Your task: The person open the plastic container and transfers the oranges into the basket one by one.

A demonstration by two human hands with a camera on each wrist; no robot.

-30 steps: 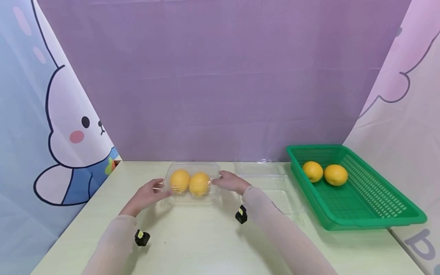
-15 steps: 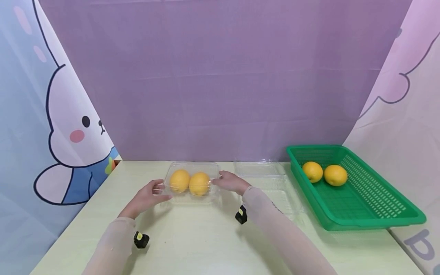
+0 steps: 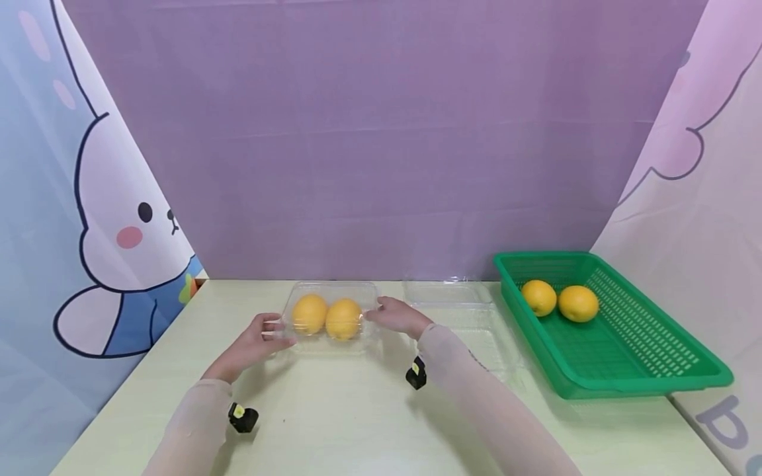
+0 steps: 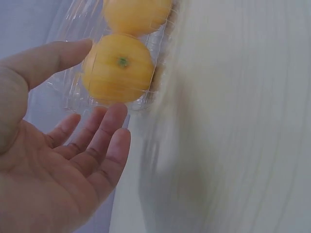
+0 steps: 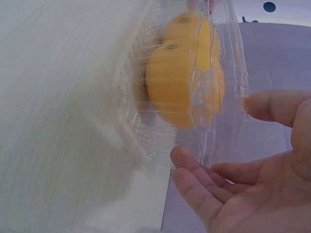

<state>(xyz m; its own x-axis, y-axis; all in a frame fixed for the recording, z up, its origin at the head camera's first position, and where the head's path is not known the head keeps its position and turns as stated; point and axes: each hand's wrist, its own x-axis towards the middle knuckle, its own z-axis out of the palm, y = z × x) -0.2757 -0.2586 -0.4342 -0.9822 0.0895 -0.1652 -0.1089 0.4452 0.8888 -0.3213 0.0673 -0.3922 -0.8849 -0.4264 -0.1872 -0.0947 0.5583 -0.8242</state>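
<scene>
On the table, a clear plastic clamshell box (image 3: 331,285) has its lid over two oranges (image 3: 343,319). At its left end is my left hand (image 3: 250,344), fingers loosely bent and spread. In the left wrist view the thumb (image 4: 73,52) reaches over the box's end while the fingertips (image 4: 116,112) are by its lower side. My right hand (image 3: 400,316) is at the right end. Its thumb (image 5: 257,106) touches the lid's edge in the right wrist view, and the other fingers lie extended near the box's side. Neither hand curls around the box.
A second clear clamshell box (image 3: 476,337) lies open to the right, its lid (image 3: 449,293) toward the back. Beyond it, a green basket (image 3: 643,383) holds two more oranges (image 3: 578,303). A purple cloth (image 3: 381,145) hangs behind the table (image 3: 345,423).
Both hands keep nearly the same places beside the box. The whole head view shifts very slightly to the left. The oranges and basket stay as they were.
</scene>
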